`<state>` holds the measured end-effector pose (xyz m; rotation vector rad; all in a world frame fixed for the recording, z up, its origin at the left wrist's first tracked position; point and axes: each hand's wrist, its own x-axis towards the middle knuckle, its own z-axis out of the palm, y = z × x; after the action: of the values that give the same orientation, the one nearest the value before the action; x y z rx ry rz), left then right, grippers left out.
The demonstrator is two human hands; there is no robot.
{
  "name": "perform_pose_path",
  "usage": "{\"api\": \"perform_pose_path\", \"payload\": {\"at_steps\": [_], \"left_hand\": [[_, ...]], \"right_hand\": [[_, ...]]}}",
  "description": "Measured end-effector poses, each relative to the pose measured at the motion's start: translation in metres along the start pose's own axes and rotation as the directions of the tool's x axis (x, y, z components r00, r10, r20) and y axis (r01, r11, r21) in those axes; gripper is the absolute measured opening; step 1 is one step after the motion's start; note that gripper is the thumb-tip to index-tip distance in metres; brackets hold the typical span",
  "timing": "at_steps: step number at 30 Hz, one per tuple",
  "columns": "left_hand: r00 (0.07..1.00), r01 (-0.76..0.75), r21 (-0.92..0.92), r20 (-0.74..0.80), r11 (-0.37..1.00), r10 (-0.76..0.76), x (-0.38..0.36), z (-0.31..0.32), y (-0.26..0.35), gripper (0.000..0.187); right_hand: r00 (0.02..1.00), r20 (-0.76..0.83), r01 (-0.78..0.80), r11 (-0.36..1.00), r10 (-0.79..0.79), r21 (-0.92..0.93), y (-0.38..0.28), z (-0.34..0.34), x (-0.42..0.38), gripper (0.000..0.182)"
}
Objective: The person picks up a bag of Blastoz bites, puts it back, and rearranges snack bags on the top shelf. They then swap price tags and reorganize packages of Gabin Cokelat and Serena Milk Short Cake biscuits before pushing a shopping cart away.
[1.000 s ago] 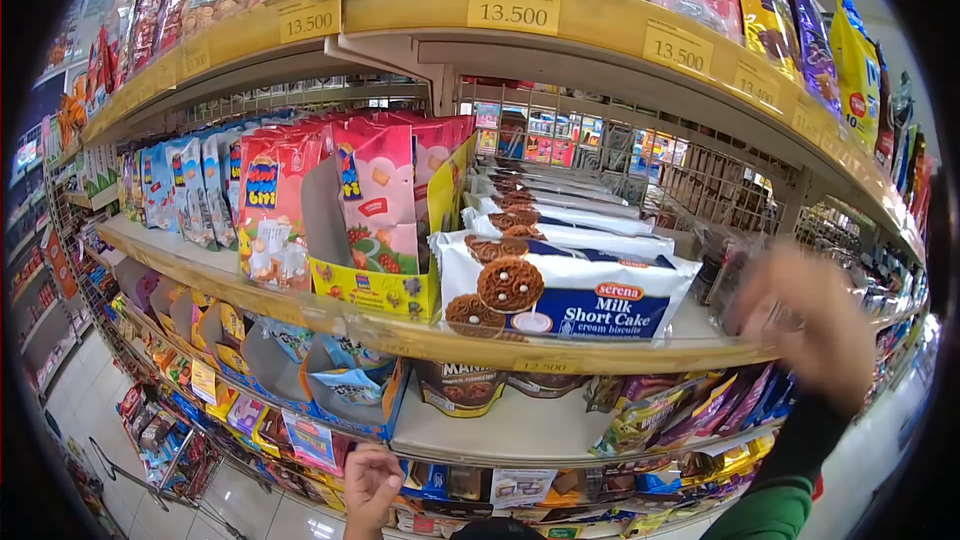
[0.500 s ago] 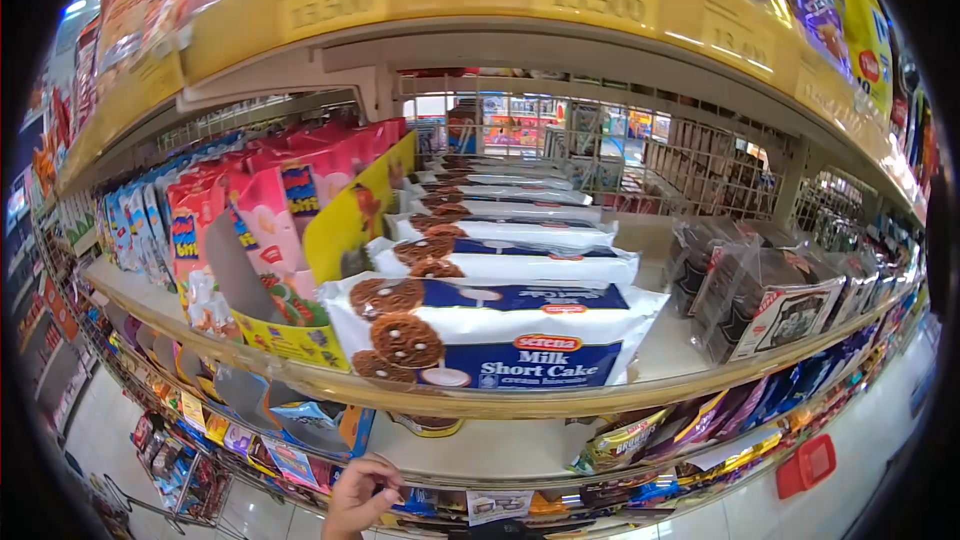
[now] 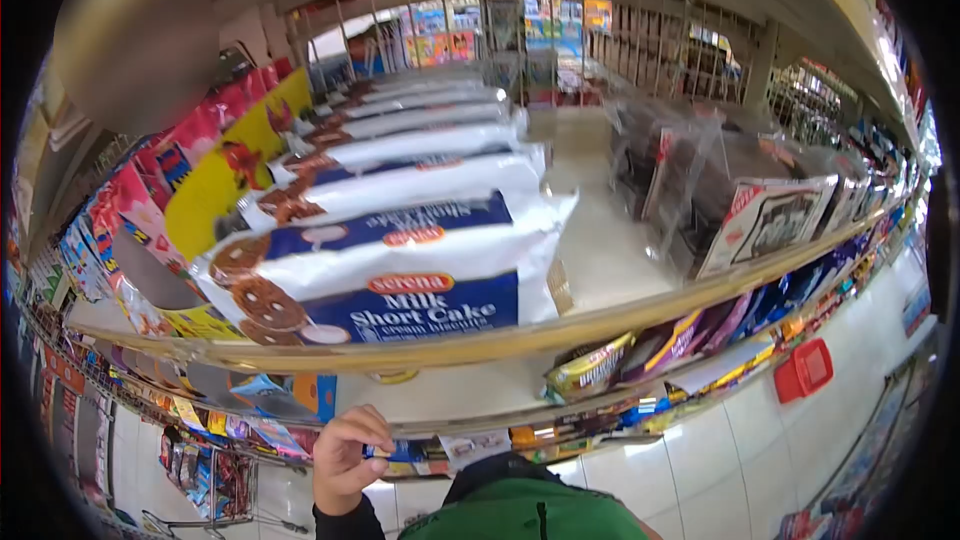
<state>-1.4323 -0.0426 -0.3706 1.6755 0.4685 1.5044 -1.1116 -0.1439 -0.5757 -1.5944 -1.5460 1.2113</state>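
My left hand (image 3: 350,460), in a dark sleeve, is raised at the lower middle, just in front of the lower shelf edge. Its fingers are loosely curled, with a gap to the thumb, and nothing shows between them. Above it, on the middle shelf, stands a row of white and blue Serena Milk Short Cake biscuit packs (image 3: 430,290), one behind another. The hand is apart from them. My right hand is out of view.
A yellow display box (image 3: 240,170) with pink packs stands left of the biscuits. Clear-wrapped dark packs (image 3: 760,200) are on the right. The shelf edge (image 3: 600,325) runs across. A red basket (image 3: 804,370) is on the floor at right. A blurred patch hides the upper left.
The view has tilted down and shifted, so the biscuit packs appear larger and further left. My left hand shows higher, its thumb further from the fingers, and my green shirt has come into view.
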Motion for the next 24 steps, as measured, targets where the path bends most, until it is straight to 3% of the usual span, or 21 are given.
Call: {"api": "perform_pose_path", "payload": {"at_steps": [4, 5, 6, 7, 8, 9, 11, 16, 19, 21, 24], "left_hand": [[0.998, -0.059, -0.038, 0.031, 0.998, 0.060, 0.006, 0.012, -0.005, 0.024], [0.998, -0.060, -0.043, 0.023, 0.997, 0.061, 0.007, 0.016, -0.005, 0.024], [0.998, -0.065, -0.030, 0.020, 0.997, 0.066, 0.006, 0.017, -0.006, 0.025], [0.997, -0.075, -0.018, 0.021, 0.997, 0.075, 0.004, 0.018, -0.008, 0.026], [0.997, -0.078, -0.030, 0.023, 0.996, 0.079, 0.003, 0.020, -0.009, 0.026], [0.996, -0.084, -0.041, 0.026, 0.996, 0.085, 0.003, 0.022, -0.009, 0.027], [0.996, -0.089, -0.044, 0.023, 0.995, 0.090, -0.001, 0.022, -0.011, 0.028], [0.996, -0.077, -0.019, 0.039, 0.997, 0.078, -0.008, 0.015, -0.017, 0.032], [0.996, -0.065, -0.006, 0.053, 0.998, 0.065, -0.010, 0.015, -0.016, 0.032], [0.995, -0.061, -0.013, 0.073, 0.998, 0.062, -0.008, 0.015, -0.016, 0.031], [0.999, -0.007, 0.039, 0.053, 0.999, 0.005, -0.006, 0.017, -0.018, 0.031]], "right_hand": [[0.962, -0.130, 0.245, 0.969, -0.240, 0.026, 0.025, 0.009, -0.031, 0.027], [0.964, -0.132, 0.230, 0.973, -0.230, -0.010, 0.034, 0.008, -0.035, 0.027], [1.000, 0.007, -0.018, 0.978, 0.020, -0.206, 0.066, 0.006, -0.039, 0.038], [1.000, -0.008, -0.003, 0.971, 0.001, -0.240, 0.044, -0.003, -0.038, 0.028], [0.988, -0.086, -0.137, 0.983, 0.127, -0.122, 0.044, -0.002, -0.042, 0.026], [0.990, -0.114, -0.106, 0.960, 0.078, -0.261, 0.031, -0.010, -0.042, 0.024], [0.964, -0.148, -0.257, 0.917, 0.221, -0.304, 0.033, -0.014, -0.049, 0.024], [0.976, -0.205, -0.155, 0.910, 0.080, -0.383, 0.031, -0.017, -0.059, 0.026], [0.951, -0.175, -0.288, 0.933, 0.253, -0.216, 0.033, -0.025, -0.065, 0.027], [0.903, -0.163, -0.389, 0.917, 0.399, 0.087, 0.051, -0.037, -0.072, 0.028], [0.832, -0.010, -0.480, 0.729, 0.554, 0.488, 0.065, -0.044, -0.084, 0.026]]}}
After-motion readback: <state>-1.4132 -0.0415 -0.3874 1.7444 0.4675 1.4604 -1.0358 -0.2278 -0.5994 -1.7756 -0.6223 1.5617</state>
